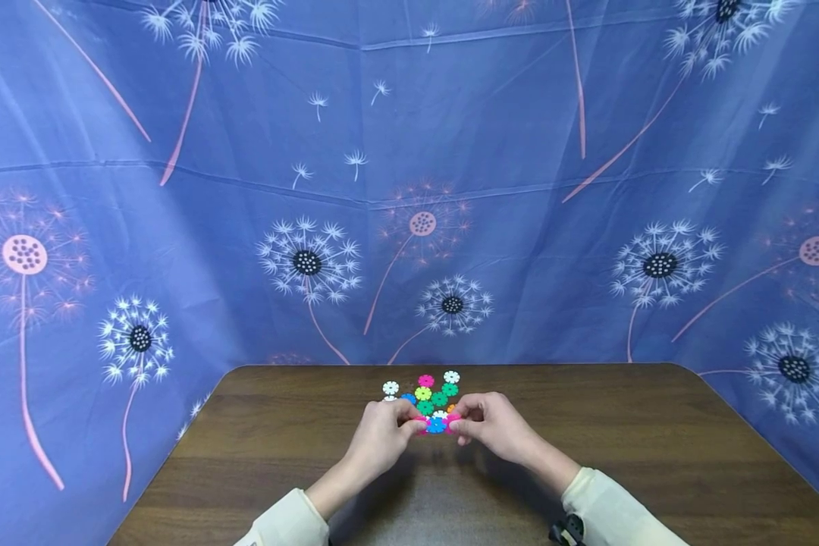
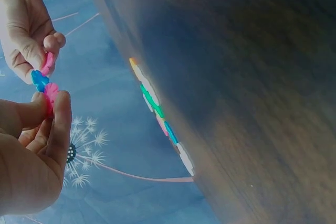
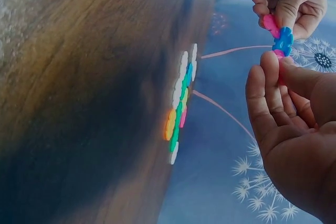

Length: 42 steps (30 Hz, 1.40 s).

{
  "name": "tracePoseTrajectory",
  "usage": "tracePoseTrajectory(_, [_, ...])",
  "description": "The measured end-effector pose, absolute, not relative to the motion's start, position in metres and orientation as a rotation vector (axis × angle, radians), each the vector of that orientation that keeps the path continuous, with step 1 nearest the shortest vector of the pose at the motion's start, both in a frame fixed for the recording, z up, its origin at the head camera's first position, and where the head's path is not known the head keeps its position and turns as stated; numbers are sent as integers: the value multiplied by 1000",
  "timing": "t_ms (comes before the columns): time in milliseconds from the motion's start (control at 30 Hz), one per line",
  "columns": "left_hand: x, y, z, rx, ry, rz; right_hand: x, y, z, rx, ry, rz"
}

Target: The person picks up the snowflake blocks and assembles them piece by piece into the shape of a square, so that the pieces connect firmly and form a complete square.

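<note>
In the head view, a blue notched plastic disc point(image 1: 437, 426) sits between two pink notched discs, edges meeting, all held up over the table. My left hand point(image 1: 384, 434) pinches one pink disc point(image 2: 51, 96) between thumb and fingers. On the other side my right hand point(image 1: 498, 426) pinches the second pink disc point(image 3: 280, 54), its face mostly covered by the fingertips. Both wrist views show the blue disc set at an angle to the pink ones, bridging the two hands.
Beyond the hands, several loose discs lie flat on the brown wooden table point(image 1: 280, 425): white point(image 1: 452, 376), pink point(image 1: 426, 381), yellow-green point(image 1: 423, 393), green point(image 1: 440, 399), blue point(image 1: 408, 397) and orange point(image 3: 169, 124). A blue dandelion-print cloth point(image 1: 553, 250) hangs behind the table.
</note>
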<state>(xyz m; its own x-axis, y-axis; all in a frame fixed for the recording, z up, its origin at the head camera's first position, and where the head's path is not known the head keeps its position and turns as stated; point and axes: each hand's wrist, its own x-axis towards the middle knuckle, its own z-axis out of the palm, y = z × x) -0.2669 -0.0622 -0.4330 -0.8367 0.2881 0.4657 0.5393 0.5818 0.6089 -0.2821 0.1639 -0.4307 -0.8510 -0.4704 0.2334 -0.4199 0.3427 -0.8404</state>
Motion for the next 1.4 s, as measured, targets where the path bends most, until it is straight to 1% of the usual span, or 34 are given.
tracePoseTrajectory(333, [-266, -59, -434, -736, -2458, -1087, -280, 164, -430, -838, 2495, -1598])
tracePoseTrajectory(633, [-269, -65, -432, -786, -2553, -1120, -287, 162, -437, -847, 2553, -1555])
tracePoseTrajectory(967, [-273, -58, -431, -858, -2591, -1043, -283, 147, -441, -852, 2354, -1713])
tracePoseTrajectory(1100, [-273, -60, -432, -845, -2606, -1051, -289, 150, -440, -913, 2452, -1529])
tracePoseTrajectory(1233, [-274, -66, -431, -764, -2629, -1002, -305, 159, -441, -989, 2688, -1268])
tracePoseTrajectory(1400, [-274, -71, -430, -674, -2640, -964, -326, 163, -454, -1039, 2897, -1025])
